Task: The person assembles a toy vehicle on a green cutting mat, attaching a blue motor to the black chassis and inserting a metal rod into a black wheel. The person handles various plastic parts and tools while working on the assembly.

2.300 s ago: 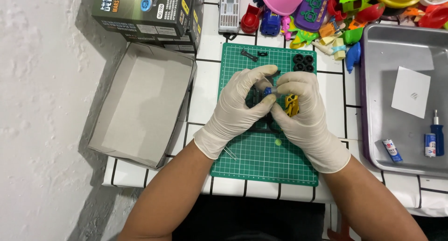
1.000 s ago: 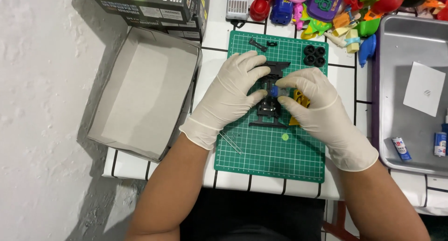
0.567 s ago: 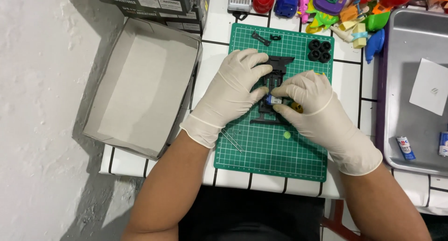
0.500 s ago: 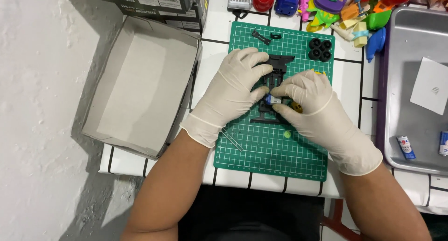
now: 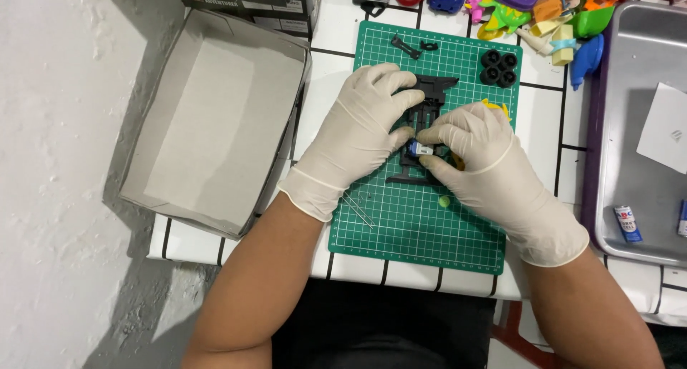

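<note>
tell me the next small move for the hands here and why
Probably press the small blue and white part down into the black frame: the right hand pinches it over the frame, which the left hand steadies on the green cutting mat.

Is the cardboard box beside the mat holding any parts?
No, the open cardboard box left of the green mat shows only its bare inside.

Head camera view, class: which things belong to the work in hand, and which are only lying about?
In hand:
- left gloved hand
- right gloved hand
- black plastic frame
- small blue and white part
- green gridded cutting mat

Lying about:
- open grey cardboard box
- four black wheels
- grey metal tray
- colourful plastic toys
</note>
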